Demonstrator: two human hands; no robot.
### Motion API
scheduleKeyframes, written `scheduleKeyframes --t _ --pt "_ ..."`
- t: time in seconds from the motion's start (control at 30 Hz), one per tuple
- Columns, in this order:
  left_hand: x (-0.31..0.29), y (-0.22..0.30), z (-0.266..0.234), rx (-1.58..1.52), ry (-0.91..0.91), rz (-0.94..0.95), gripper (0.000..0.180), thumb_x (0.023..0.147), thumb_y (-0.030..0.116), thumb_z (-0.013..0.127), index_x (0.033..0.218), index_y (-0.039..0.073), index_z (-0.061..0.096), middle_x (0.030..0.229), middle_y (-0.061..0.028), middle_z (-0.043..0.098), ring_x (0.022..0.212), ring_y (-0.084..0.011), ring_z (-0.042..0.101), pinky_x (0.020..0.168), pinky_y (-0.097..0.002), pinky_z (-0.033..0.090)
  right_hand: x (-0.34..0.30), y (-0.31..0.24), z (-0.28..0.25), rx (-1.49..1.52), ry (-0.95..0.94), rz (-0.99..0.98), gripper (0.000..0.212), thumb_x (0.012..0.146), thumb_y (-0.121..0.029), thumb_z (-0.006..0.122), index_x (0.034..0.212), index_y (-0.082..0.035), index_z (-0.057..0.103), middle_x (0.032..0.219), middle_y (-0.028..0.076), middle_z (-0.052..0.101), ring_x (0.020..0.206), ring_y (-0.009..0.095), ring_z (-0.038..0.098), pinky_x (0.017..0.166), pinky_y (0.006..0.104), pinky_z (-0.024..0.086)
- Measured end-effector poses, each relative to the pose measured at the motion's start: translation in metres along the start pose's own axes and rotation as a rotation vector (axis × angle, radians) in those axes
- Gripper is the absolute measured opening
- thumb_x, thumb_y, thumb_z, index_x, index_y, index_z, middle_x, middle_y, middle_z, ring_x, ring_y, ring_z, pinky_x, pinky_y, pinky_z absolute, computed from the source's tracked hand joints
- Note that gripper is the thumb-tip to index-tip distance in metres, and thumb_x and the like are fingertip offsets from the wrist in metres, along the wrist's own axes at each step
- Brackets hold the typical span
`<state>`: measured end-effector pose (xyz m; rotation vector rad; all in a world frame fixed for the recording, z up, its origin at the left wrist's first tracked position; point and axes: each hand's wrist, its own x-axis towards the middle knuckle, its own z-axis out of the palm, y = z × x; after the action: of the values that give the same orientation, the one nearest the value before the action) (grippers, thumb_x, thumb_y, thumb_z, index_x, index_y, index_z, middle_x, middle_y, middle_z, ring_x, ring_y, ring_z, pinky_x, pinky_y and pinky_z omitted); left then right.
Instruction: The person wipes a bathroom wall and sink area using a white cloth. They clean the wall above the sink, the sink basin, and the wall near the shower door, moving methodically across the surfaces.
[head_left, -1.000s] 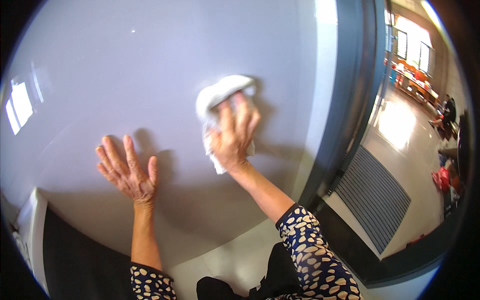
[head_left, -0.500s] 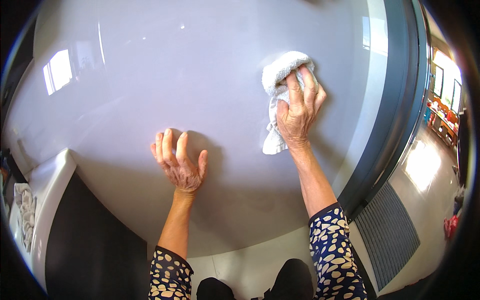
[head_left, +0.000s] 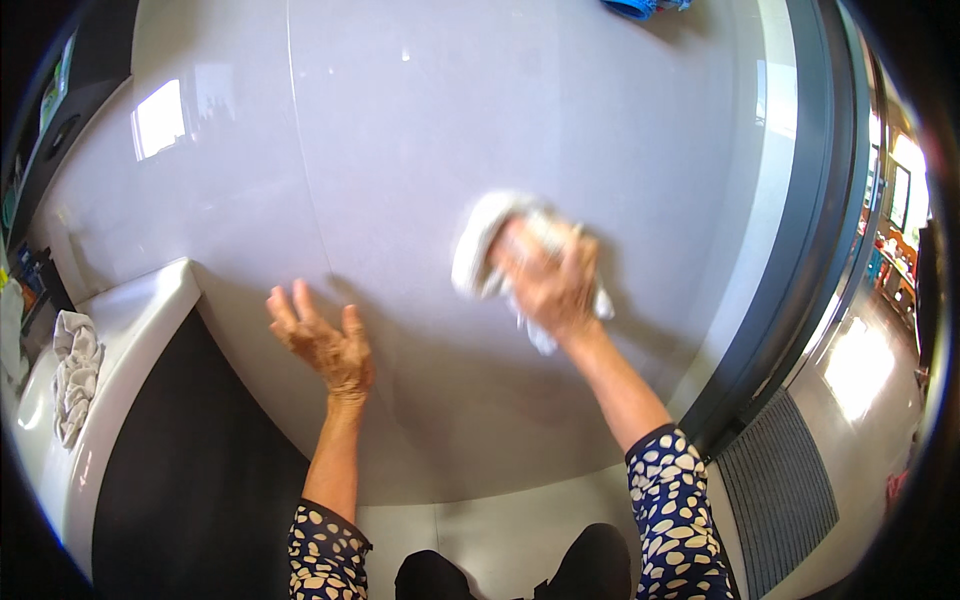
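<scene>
Head view: the right hand [head_left: 552, 278] is clasping one white cloth [head_left: 480, 248] against the grey wall [head_left: 430, 140], its grip curled, blurred. The left hand [head_left: 328, 342] is holding its grip spread near the wall; contact is unclear. One crumpled cloth [head_left: 76, 378] is lying on the white surface [head_left: 145, 283].

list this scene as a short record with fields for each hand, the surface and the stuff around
left hand: fingers spread, holding nothing, up by the wall; contact unclear
right hand: gripping a white cloth against the wall, blurred
wall: pale grey, shiny, bright reflection at left
left side: crumpled rag on a white ledge
right side: dark door frame, ridged grey mat on the floor
top edge: blue object, cut off
</scene>
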<state>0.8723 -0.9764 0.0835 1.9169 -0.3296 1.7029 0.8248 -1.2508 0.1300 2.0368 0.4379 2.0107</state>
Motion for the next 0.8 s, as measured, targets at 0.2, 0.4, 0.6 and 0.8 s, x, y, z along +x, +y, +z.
scheduleKeyframes --t 0.2,0.4,0.6,0.8 --pt "-0.004 -0.036 -0.013 0.296 -0.01 -0.125 0.083 0.088 0.068 0.027 0.146 0.01 0.02 0.151 -0.0155 0.012 0.14 -0.0333 0.009 0.109 -0.0561 0.006 0.11 0.025 0.005 -0.032 0.136 0.284 0.057 0.059 -0.01 0.074 0.112 -0.027 0.063 0.126 -0.007 0.05 0.109 0.028 0.041 0.075 0.0405 0.036" --pt "-0.005 -0.034 -0.01 0.288 0.054 -0.098 0.082 0.087 0.069 0.025 0.146 0.012 0.023 0.15 -0.0143 0.018 0.139 -0.0337 0.014 0.109 -0.0578 0.01 0.077 -0.032 0.006 0.017 0.183 0.112 0.027 0.071 -0.015 0.067 0.096 -0.025 0.071 0.118 -0.008 0.057 0.104 0.028 0.047 0.069 0.0387 0.038" --pt "0.0 -0.037 -0.018 0.333 0.022 -0.099 0.085 0.087 0.07 0.027 0.146 0.01 0.021 0.151 -0.014 0.013 0.14 -0.0335 0.01 0.11 -0.0557 0.008 0.021 -0.088 0.009 0.088 0.118 -0.065 0.018 0.079 -0.027 0.065 0.096 -0.028 0.07 0.115 -0.013 0.055 0.102 0.021 0.049 0.065 0.0369 0.037" --pt "-0.002 -0.036 -0.009 0.314 0.021 -0.11 0.084 0.087 0.069 0.028 0.146 0.01 0.021 0.151 -0.0133 0.014 0.139 -0.0339 0.011 0.109 -0.056 0.009 -0.058 -0.133 0.0 0.146 -0.015 -0.261 0.025 0.08 -0.032 0.058 0.102 -0.025 0.066 0.123 -0.012 0.049 0.104 0.015 0.049 0.067 0.0346 0.035"
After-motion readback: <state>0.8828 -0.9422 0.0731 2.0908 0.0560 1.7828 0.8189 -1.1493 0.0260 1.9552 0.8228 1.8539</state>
